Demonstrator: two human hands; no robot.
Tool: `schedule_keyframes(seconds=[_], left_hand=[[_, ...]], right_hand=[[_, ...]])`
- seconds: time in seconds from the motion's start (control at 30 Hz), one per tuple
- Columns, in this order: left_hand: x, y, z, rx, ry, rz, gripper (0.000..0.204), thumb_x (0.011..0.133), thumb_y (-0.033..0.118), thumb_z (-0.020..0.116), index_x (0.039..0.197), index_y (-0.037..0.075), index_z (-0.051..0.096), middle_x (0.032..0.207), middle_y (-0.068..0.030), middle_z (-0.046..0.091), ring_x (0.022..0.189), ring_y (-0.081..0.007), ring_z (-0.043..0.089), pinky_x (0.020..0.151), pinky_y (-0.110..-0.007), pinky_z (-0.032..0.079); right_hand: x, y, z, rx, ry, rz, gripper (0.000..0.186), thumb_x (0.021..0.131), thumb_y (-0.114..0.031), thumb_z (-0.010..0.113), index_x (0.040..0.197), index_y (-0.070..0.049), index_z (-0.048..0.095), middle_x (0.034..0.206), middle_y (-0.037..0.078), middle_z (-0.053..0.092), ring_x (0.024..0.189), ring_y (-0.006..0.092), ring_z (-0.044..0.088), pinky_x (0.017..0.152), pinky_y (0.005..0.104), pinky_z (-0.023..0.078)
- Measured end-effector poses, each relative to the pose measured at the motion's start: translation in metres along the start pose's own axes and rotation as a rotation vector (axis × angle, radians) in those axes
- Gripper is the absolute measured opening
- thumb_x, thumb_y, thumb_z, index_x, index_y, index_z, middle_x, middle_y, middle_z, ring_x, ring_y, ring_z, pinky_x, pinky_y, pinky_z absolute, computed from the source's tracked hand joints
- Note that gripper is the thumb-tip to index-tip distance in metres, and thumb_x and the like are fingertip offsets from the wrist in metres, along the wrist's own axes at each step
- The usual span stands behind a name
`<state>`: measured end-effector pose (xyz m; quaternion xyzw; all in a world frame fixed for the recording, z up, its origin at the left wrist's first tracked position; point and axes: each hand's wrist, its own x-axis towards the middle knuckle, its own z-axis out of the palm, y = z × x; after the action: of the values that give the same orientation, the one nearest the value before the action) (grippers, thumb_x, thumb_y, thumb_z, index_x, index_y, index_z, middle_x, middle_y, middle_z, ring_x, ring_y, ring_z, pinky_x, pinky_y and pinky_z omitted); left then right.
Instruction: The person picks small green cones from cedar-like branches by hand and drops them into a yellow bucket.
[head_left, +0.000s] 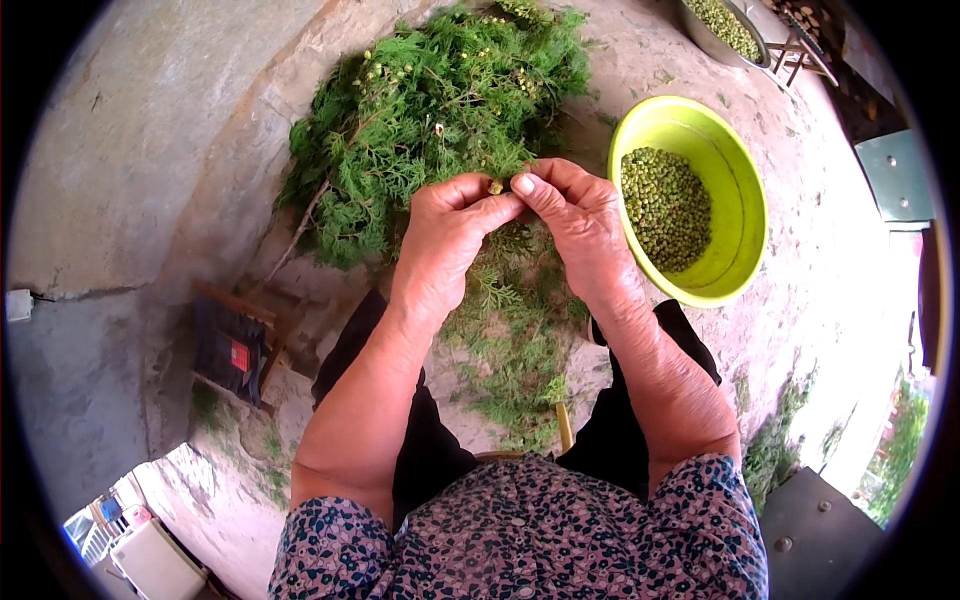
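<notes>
My left hand (449,222) is closed in a pinch, with a small yellowish cone (495,186) at its thumb and forefinger. Right beside it, my right hand (577,208) pinches too, its thumb tip nearly touching the left fingers; what lies between its fingers is mostly hidden. Both hands are over the near edge of a heap of green conifer branches (430,110) dotted with pale cones. To the right of my right hand stands a yellow-green basin (742,215), partly filled with small round green cones (664,208).
A metal bowl (712,48) of similar green cones rests on a stand at the far right. Loose green sprigs (510,350) lie on the floor between my legs. At left, a low wooden stool (240,340) with dark cloth stands by the concrete wall (150,150).
</notes>
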<state>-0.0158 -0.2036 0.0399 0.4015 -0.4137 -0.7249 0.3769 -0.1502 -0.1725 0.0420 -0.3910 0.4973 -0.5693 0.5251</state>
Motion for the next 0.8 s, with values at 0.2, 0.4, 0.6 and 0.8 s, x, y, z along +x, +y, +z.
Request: schedule_keyframes(seconds=[0.2,0.4,0.6,0.8], left_hand=[[-0.001,0.004,0.001,0.048,0.051,0.019,0.009,0.077,0.005,0.063,0.084,-0.001,0.064,0.077,-0.001,0.061,0.072,-0.0073,0.053,0.07,-0.022,0.041],[0.001,0.003,0.001,0.039,0.062,0.086,0.006,0.074,0.004,0.064,0.076,-0.001,0.064,0.07,0.0,0.059,0.062,-0.0042,0.048,0.057,-0.019,0.037],[-0.001,0.008,0.003,0.055,0.034,0.045,0.006,0.074,0.005,0.065,0.076,0.0,0.063,0.072,0.0018,0.059,0.069,-0.0059,0.05,0.068,-0.022,0.039],[0.0,0.009,0.004,0.086,0.016,0.048,0.006,0.073,0.007,0.065,0.074,0.001,0.063,0.071,0.002,0.058,0.068,-0.006,0.049,0.066,-0.022,0.038]], right_hand=[[0.0,0.009,0.003,0.062,0.057,0.014,0.021,0.083,-0.021,0.063,0.083,0.001,0.061,0.069,-0.003,0.057,0.063,0.0035,0.045,0.057,0.0195,0.04],[-0.001,0.009,0.006,0.226,0.052,0.102,0.022,0.084,-0.025,0.062,0.082,-0.002,0.061,0.068,-0.003,0.057,0.06,0.0038,0.046,0.053,0.0201,0.038],[-0.001,0.011,0.0,0.305,-0.012,0.18,0.022,0.085,-0.029,0.06,0.087,-0.007,0.059,0.075,-0.002,0.058,0.067,0.0063,0.049,0.058,0.0219,0.039],[-0.001,0.01,0.003,0.317,0.057,0.202,0.027,0.087,-0.032,0.057,0.087,-0.005,0.058,0.073,-0.002,0.056,0.064,0.0055,0.047,0.053,0.0218,0.037]])
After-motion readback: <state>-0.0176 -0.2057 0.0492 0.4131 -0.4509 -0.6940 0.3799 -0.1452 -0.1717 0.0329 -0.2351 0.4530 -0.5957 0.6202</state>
